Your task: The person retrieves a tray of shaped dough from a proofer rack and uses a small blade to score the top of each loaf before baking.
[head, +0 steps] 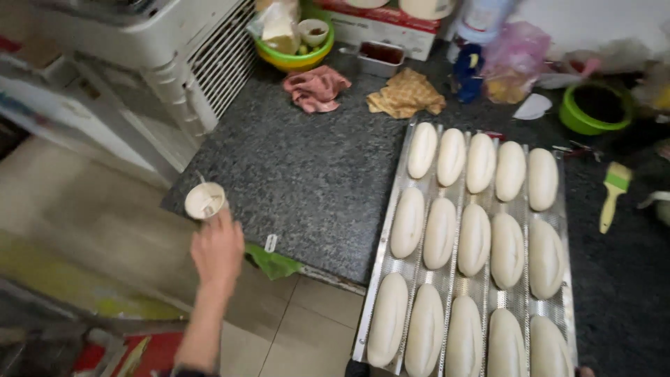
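My left hand (218, 251) reaches out to the near-left corner of the dark granite counter (307, 174). Its fingers wrap the lower side of a small white cup (204, 201) that stands there with whitish contents. A perforated metal baking tray (401, 181) lies on the counter's right, and its near-left corner hangs over the edge. Three rows of several pale, raw, elongated dough loaves (474, 239) fill its channels. Only a sliver of skin (583, 372) shows at the tray's near-right corner, perhaps my right hand.
A green leaf-like scrap (273, 262) lies at the counter edge. Further back are a pink cloth (316, 89), a tan cloth (406, 94), two green bowls (296, 59) (595, 108) and a pastry brush (613, 194). A white appliance (188, 56) stands on the left, with tiled floor (307, 335) below.
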